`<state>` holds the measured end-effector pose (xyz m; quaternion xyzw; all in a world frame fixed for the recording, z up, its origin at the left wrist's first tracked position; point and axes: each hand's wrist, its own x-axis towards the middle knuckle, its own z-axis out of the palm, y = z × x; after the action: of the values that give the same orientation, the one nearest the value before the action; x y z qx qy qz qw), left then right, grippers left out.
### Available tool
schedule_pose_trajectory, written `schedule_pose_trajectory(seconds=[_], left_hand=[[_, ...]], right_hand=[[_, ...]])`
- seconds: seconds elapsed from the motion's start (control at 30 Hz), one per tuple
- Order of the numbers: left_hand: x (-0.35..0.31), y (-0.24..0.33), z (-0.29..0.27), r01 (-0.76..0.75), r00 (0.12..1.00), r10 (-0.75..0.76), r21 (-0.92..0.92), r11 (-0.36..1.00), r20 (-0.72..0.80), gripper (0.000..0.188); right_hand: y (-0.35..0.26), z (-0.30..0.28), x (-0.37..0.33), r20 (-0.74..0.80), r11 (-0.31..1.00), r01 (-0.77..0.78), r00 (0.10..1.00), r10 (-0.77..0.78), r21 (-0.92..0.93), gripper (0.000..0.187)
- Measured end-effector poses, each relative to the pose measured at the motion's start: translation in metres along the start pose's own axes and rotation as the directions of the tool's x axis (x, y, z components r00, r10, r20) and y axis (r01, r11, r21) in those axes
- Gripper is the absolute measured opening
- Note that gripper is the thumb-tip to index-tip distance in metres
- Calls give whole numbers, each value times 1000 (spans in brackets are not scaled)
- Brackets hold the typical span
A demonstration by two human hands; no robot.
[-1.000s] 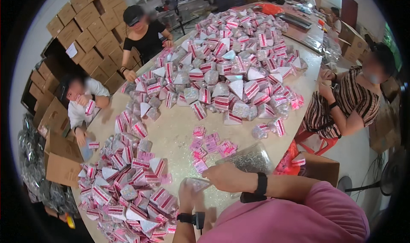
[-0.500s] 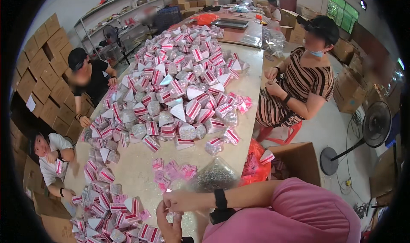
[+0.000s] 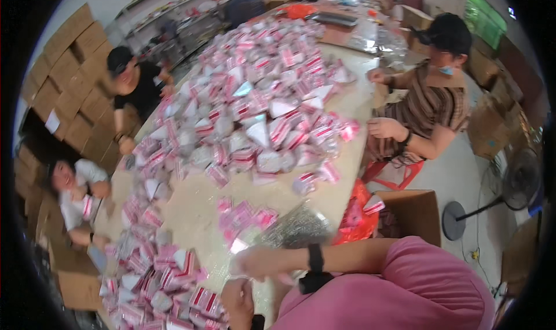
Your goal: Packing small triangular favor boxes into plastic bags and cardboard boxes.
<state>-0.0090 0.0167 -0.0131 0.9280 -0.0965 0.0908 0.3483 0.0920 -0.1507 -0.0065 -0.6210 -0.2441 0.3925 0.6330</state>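
Note:
My right hand (image 3: 258,263) is over the near edge of the table, its fingers smeared by motion. A bright, shiny scrap (image 3: 238,246) shows beside its fingertips; whether the hand grips it is unclear. Just below, my left hand (image 3: 237,298) has its fingers curled in, and what they hold, if anything, is hidden. Past the right hand lies a stack of clear plastic bags (image 3: 295,228). To its left are several loose pink printed pieces (image 3: 240,217). Left of my left hand spreads a near heap of small wrapped packs with pink-and-white labels (image 3: 153,272).
A larger heap of packs (image 3: 272,110) covers the table's middle. An open carton (image 3: 408,214) and red plastic bag (image 3: 360,211) stand at the right edge. One co-worker (image 3: 437,98) sits right, two others (image 3: 142,89) left. A black fan (image 3: 518,179) stands far right.
The whole view has shifted, with the table now farther right. My hands have drawn apart a little, the right one blurred. The right co-worker's hands have separated, one reaching over the table edge.

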Motion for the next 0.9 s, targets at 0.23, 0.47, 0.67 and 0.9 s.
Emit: schedule_pose_trajectory(seconds=[0.23, 0.47, 0.67, 0.9], left_hand=[[-2, 4, 12, 441, 895, -418, -461, 770, 159, 16], [-13, -2, 20, 432, 865, -388, -865, 256, 318, 16], [-19, -3, 30, 403, 861, -404, -898, 175, 308, 18], [-18, -10, 10, 407, 874, -436, -816, 410, 216, 19]], right_hand=[[9, 3, -13, 36, 914, 197, 980, -197, -356, 12], [-2, 9, -21, 250, 412, 414, 884, -396, -812, 20], [0, 11, -27, 317, 144, 441, 803, -504, -886, 22], [5, 3, -29, 249, 302, 403, 863, -440, -864, 15]])
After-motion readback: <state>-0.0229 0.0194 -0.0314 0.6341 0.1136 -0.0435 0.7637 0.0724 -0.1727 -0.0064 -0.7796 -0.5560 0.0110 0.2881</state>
